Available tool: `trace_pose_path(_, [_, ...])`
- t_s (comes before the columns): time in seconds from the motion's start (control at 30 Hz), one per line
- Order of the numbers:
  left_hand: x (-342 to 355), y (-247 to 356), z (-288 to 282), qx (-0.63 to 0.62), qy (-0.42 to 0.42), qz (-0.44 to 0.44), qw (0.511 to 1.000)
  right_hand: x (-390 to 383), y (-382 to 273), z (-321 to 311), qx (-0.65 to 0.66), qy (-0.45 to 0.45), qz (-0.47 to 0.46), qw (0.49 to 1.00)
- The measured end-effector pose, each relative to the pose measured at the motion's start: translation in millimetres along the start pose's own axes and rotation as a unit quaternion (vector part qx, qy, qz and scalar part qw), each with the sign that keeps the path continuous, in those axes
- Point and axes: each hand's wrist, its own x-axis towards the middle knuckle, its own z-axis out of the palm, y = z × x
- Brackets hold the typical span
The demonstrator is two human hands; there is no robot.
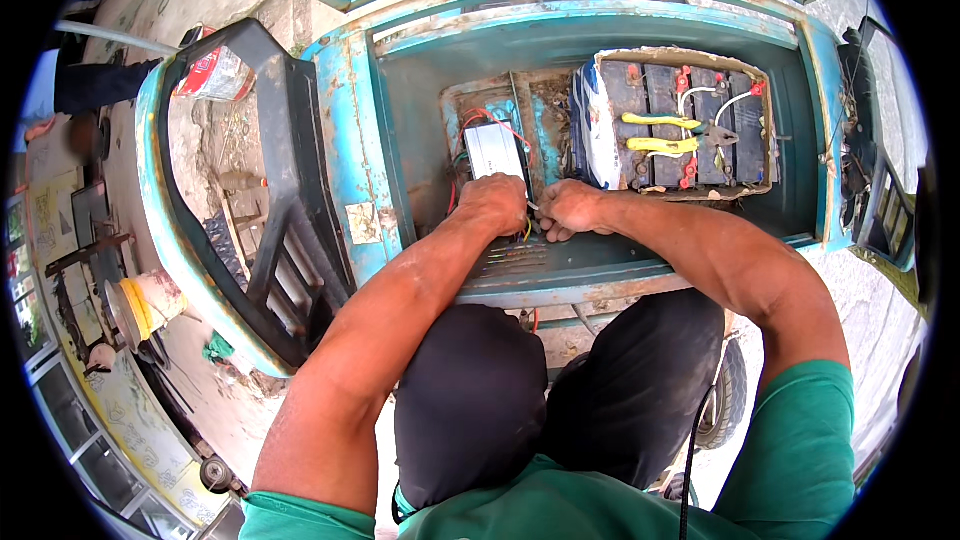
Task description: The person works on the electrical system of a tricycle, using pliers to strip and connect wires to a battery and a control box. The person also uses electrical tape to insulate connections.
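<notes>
Rusty teal compartment [430, 60], left hand [495, 202] curled over silver box [493, 149], right hand [568, 210] bunched alongside, exact grips unclear

The person wears a plain green short-sleeved shirt of soft cloth [560, 512], lightly creased across the front. Its loose green left sleeve [305, 517] and loose green right sleeve [800, 440] both end above the elbow in a straight hem. Below the hems, the left forearm [420, 285] and right forearm [690, 230] are bare, as are the left hand [492, 202] and right hand [568, 210]. The near-black trousers of matte cloth [470, 400] are smooth and rounded over the knees, with shallow folds. A thin black cord [688, 485] hangs at the right side of the shirt's front.
</notes>
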Motion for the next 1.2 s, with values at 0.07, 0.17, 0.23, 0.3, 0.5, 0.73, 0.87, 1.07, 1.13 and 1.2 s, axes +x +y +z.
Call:
trace_pose_path(0.07, [1.8, -1.3, 1.6, -0.016, 0.029, 0.025, 0.999, 0.1, -0.4, -0.4, 0.004, -0.003, -0.001, 1.0])
trace_pose_path(0.17, [1.8, -2.0, 3.0, -0.027, 0.069, 0.085, 0.994, 2.3, 1.6, -1.2, -0.002, -0.017, -0.008, 1.0])
trace_pose_path(0.23, [1.3, -2.4, 4.2, 0.002, 0.099, 0.109, 0.989, 4.3, 1.8, -3.6, -0.005, -0.028, -0.018, 0.999])
trace_pose_path(0.3, [0.9, -6.5, 9.0, 0.001, 0.13, 0.142, 0.981, 5.4, 2.7, -4.1, -0.001, -0.041, -0.022, 0.999])
trace_pose_path(0.5, [5.0, -12.1, 10.5, 0.039, 0.117, 0.174, 0.977, 6.6, 1.8, -3.5, 0.003, -0.05, -0.018, 0.999])
trace_pose_path(0.73, [-1.8, -8.3, -1.1, 0.011, 0.015, 0.079, 0.997, -3.8, -8.5, -2.9, 0.023, -0.061, -0.009, 0.998])
trace_pose_path(0.87, [10.4, -8.9, -3.1, -0.05, -0.031, 0.033, 0.998, -6.8, -9.0, -2.9, 0.058, -0.064, -0.011, 0.996])
trace_pose_path(1.07, [15.9, -16.4, 7.4, -0.104, 0.105, -0.038, 0.988, -7.7, -8.9, -0.3, 0.033, -0.043, -0.015, 0.998])
trace_pose_path(1.13, [15.9, -16.1, 1.9, -0.097, 0.111, -0.016, 0.989, -5.1, -8.6, -2.6, 0.027, -0.036, -0.021, 0.999])
trace_pose_path(1.2, [10.9, -15.3, 2.8, -0.094, 0.113, 0.026, 0.989, -4.7, -7.4, -1.2, 0.025, -0.034, -0.02, 0.999])
